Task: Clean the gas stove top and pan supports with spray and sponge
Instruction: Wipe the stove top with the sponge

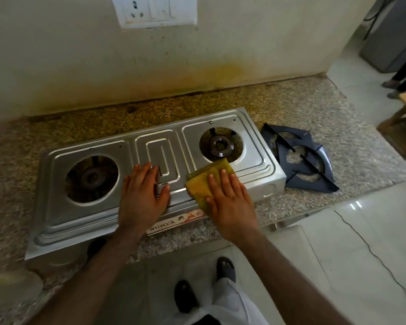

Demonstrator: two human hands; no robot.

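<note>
**While the stove top gets wiped**

Since the yellow sponge (pixel 208 181) looks soft and light, it's best pressed flat, as now under the right hand (pixel 230 202) on the stove top (pixel 80 221); the left hand (pixel 142 195) is spread open, nothing gripped. Stiff pan supports (pixel 300 158) are stacked on the bench (pixel 338 127)

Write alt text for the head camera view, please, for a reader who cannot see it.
A person's right hand presses a yellow cloth onto a steel two-burner stove top; the left hand rests flat beside it. Two dark pan supports lie on the counter.
</note>
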